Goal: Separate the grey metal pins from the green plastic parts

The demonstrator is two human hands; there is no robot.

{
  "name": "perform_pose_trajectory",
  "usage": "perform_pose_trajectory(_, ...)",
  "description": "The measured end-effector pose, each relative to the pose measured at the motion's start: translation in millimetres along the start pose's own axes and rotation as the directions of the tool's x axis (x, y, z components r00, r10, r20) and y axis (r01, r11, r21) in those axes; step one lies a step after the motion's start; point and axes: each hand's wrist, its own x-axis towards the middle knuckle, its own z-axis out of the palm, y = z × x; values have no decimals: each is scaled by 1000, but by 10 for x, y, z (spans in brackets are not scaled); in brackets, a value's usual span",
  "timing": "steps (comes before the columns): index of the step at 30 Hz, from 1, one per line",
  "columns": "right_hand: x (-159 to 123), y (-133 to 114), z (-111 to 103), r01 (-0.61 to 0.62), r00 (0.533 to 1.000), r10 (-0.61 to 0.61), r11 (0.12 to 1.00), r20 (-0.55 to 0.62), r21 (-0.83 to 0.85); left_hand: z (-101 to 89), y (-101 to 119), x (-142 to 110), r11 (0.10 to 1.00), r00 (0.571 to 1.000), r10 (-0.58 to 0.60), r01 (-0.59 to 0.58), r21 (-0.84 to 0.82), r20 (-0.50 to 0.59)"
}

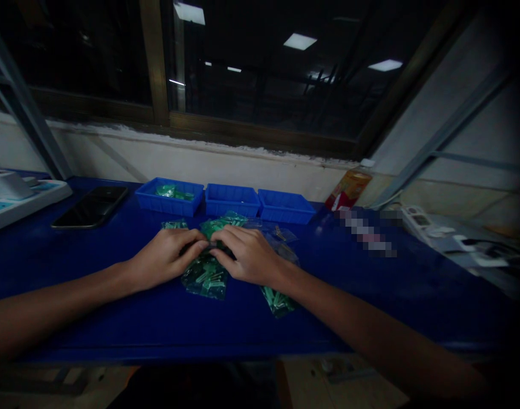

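Observation:
My left hand (168, 255) and my right hand (253, 255) meet over the middle of the blue table, thumbs and fingers closed in a pinch. Between the fingertips is the dark-looking edge of what appears to be a small clear plastic bag (206, 278) with thin green pieces inside; the fingers hide part of it. More bags of green pieces lie around: one heap (228, 220) behind the hands, a bag (174, 225) beyond the left hand, and another bag (279, 302) partly under my right forearm. A clear bag (281, 233) with small brass-coloured bits rests beyond the right hand.
Three blue trays stand along the back: a left tray (170, 205) with green bags, a middle tray (233, 207) and a right tray (285, 213). A phone (91, 207) lies left. A bottle (349, 187) and a power strip (451, 241) are at the right.

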Motion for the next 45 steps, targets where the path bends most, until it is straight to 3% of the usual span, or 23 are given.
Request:
perform_pose_trajectory(3, -1, 2, 8, -11, 1000, 11, 999, -1, -37, 13, -16, -1, 1000, 1000, -8, 8, -19, 7)
perform_pose_trajectory(10, 2, 14, 28, -47, 999, 46, 998, -27, -44, 38, -31, -10, 998, 995, -9, 2, -68, -95)
perform_pose_trajectory(16, 12, -4, -1, -37, 998, 39, 999, -41, 29, 23, -24, -12, 998, 997, -22, 17, -57, -79)
perform_pose_trajectory(23, 4, -11, 15, 14, 998, -16, 999, -65, -32, -2, 1, -9, 999, 999, -26, 25, -42, -19)
perform_pose_trajectory(30, 6, 10, 29, -11, 996, 6, 998, -84, -56, 32, -40, -13, 996, 995, -3, -5, -84, -102)
perform_pose_trajectory(45, 7, -11, 9, 13, 1000, -15, 998, -27, -57, 11, 4, -35, 1000, 998, 2, -3, -14, -60)
